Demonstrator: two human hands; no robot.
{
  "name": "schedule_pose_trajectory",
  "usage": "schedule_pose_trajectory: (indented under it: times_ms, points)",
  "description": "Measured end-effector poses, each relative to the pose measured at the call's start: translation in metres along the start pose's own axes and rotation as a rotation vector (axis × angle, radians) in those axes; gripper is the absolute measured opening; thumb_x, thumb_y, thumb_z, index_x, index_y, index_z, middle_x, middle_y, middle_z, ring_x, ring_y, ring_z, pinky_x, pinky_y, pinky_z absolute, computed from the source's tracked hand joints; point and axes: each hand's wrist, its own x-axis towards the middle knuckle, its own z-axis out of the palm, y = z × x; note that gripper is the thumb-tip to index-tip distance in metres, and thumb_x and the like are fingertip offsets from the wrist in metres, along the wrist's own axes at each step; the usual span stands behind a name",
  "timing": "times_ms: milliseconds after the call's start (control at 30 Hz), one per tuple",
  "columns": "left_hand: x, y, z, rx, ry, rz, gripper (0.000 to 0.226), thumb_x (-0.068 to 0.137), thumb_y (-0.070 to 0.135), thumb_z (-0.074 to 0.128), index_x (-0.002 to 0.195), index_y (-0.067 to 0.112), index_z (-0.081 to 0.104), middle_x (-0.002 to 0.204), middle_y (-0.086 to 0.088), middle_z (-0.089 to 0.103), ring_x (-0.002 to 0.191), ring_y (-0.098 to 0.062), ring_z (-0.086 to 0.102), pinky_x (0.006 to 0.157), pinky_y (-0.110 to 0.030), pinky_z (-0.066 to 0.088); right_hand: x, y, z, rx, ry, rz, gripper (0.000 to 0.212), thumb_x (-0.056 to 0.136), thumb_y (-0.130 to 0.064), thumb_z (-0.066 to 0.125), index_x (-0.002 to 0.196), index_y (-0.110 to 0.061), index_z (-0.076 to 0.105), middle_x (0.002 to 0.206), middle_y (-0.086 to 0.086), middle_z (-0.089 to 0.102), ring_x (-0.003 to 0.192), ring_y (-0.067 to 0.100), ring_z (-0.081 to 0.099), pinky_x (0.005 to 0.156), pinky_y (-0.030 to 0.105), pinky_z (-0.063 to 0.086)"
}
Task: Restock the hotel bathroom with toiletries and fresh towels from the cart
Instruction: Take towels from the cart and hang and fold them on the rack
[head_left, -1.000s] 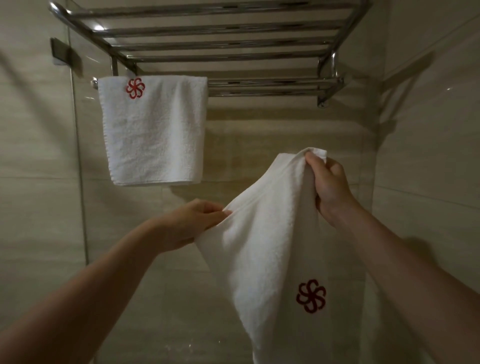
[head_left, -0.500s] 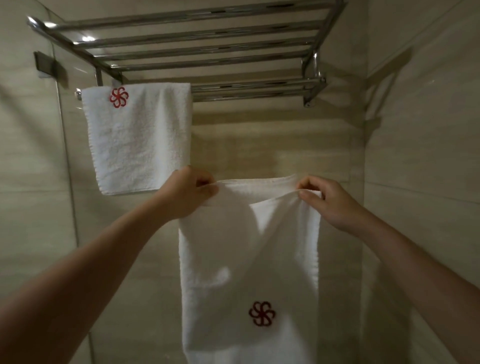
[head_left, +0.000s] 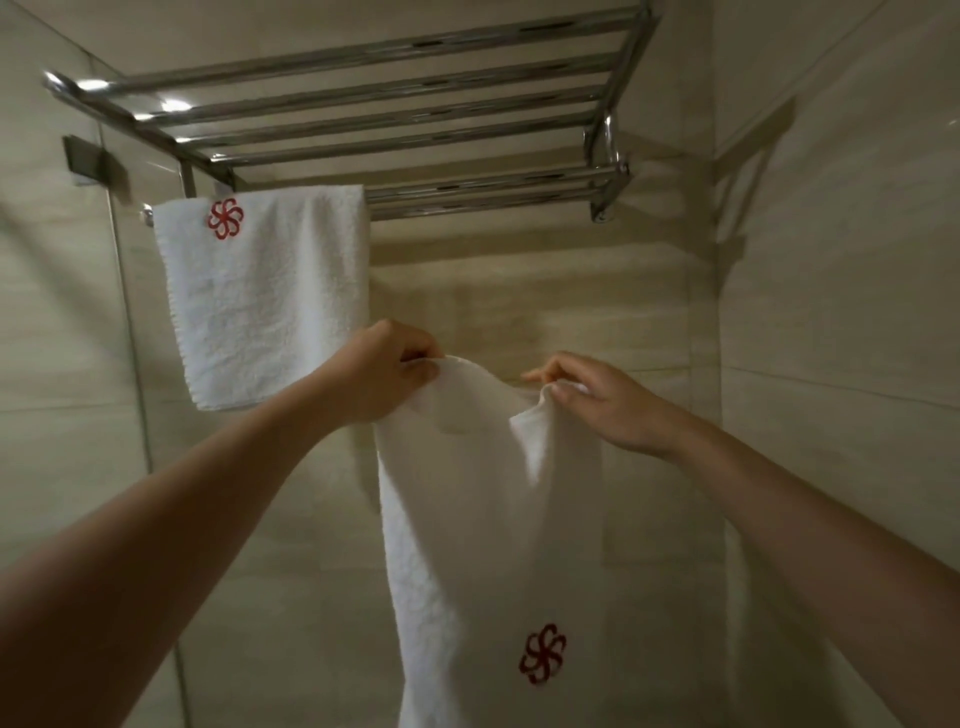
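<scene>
A white towel (head_left: 478, 519) with a red flower logo near its bottom hangs in front of me, held by its top edge. My left hand (head_left: 379, 374) pinches the top left corner and my right hand (head_left: 597, 400) pinches the top right corner; the edge between them sags and bunches. Above, a chrome towel rack (head_left: 415, 119) is fixed to the beige wall, with a hanging bar (head_left: 493, 202) under its shelf. A second white towel (head_left: 265, 296) with the same red logo hangs folded over the left part of that bar. The bar's right part is bare.
A glass shower panel (head_left: 78, 312) with a metal bracket (head_left: 85, 161) stands at the left. A beige tiled side wall (head_left: 841, 286) closes the corner on the right. The rack's top shelf carries nothing.
My left hand took the towel's second corner and both hands spread it flat. Since then my hands have come closer together, so the top edge sags. The view has shifted slightly right.
</scene>
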Motion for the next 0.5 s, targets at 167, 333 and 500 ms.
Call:
schedule_pose_trajectory:
  times_ms: [167, 333, 500]
  points:
    - [-0.004, -0.001, -0.007, -0.015, 0.013, 0.012, 0.023, 0.092, 0.011, 0.05, 0.073, 0.022, 0.059, 0.068, 0.011, 0.055, 0.065, -0.006, 0.052, 0.058, -0.019, 0.04, 0.005, 0.004, 0.01, -0.014, 0.005, 0.058, 0.022, 0.097, -0.015, 0.042, 0.078, -0.024, 0.047, 0.083, -0.009, 0.055, 0.081, 0.008, 0.05, 0.081, 0.035, 0.043]
    - [-0.011, -0.01, -0.013, -0.011, 0.018, 0.009, 0.019, 0.092, 0.01, 0.051, 0.08, 0.019, 0.063, 0.072, 0.01, 0.058, 0.07, -0.007, 0.054, 0.062, -0.017, 0.041, 0.008, -0.012, 0.013, 0.11, -0.016, 0.001, 0.02, 0.099, -0.011, 0.039, 0.084, -0.018, 0.05, 0.104, -0.005, 0.059, 0.098, 0.003, 0.053, 0.086, 0.019, 0.041]
    - [-0.012, -0.004, -0.017, -0.042, 0.055, 0.05, 0.02, 0.091, 0.008, 0.052, 0.081, 0.021, 0.064, 0.071, 0.013, 0.058, 0.07, -0.004, 0.055, 0.063, -0.018, 0.042, 0.024, -0.037, 0.031, 0.311, -0.098, -0.037, 0.018, 0.099, -0.01, 0.038, 0.089, -0.014, 0.052, 0.086, -0.011, 0.055, 0.081, 0.0, 0.05, 0.078, 0.02, 0.04]
